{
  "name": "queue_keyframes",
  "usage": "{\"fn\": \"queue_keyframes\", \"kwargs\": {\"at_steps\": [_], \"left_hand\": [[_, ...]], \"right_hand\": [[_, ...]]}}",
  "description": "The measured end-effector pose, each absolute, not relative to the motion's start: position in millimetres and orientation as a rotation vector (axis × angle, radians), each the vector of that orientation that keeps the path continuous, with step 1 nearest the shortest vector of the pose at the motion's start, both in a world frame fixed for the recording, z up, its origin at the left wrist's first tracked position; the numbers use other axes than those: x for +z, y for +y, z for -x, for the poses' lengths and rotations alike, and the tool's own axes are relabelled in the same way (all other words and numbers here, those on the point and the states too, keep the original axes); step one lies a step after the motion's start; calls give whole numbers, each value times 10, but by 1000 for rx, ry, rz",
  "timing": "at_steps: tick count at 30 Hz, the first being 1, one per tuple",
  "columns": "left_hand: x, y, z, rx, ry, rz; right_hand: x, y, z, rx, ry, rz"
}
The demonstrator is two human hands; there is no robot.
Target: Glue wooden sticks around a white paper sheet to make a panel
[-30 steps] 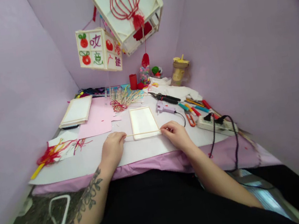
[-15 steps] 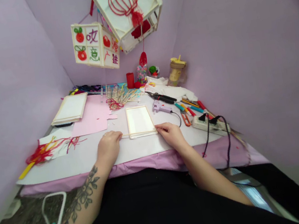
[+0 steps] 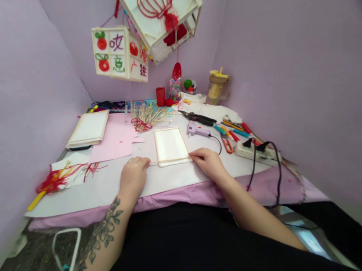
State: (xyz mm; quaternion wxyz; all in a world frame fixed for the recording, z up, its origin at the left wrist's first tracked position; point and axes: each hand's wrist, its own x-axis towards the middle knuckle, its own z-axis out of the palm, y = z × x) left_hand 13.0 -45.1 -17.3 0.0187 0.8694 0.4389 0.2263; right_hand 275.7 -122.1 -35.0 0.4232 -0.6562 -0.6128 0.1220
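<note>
A thin wooden stick (image 3: 155, 163) runs between my two hands along the near edge of a white panel with a pale wooden border (image 3: 171, 144). My left hand (image 3: 135, 174) pinches the stick's left end, beyond the panel's left side. At the panel's near right corner, my right hand (image 3: 208, 162) pinches the other end. The panel lies flat on the white sheet covering the table (image 3: 107, 188). Whether the stick touches the panel's border, I cannot tell. Behind my right hand lies a lilac glue gun (image 3: 199, 129) with a black cord.
Black-handled pruning shears (image 3: 199, 118) and a power strip (image 3: 256, 153) lie to the right. Several framed panels (image 3: 87, 127) are stacked at left on pink paper (image 3: 116, 139). Loose sticks (image 3: 150, 113) lie behind; red yarn (image 3: 51, 181) is at left. Paper lanterns (image 3: 111, 55) hang overhead.
The whole scene has shifted slightly to the right as the camera turned. Both hands keep their hold on the stick, almost unmoved against the panel.
</note>
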Motion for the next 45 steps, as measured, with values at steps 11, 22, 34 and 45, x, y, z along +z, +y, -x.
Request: {"fn": "queue_keyframes", "kwargs": {"at_steps": [11, 22, 34, 45], "left_hand": [[-161, -454, -166, 662, 1204, -2703], [-67, -508, -281, 505, 1248, -2905], [-16, -426, -332, 380, 1174, -3014], [-98, -475, -269, 465, 1180, -2965]], "right_hand": [[-315, -1218, -2744, 312, -1590, 1647], [-299, -1223, -2733, 319, -1598, 1658], [-358, -1201, -2752, 360, -1421, 1746], [-295, -1180, -2728, 363, -1535, 1814]]}}
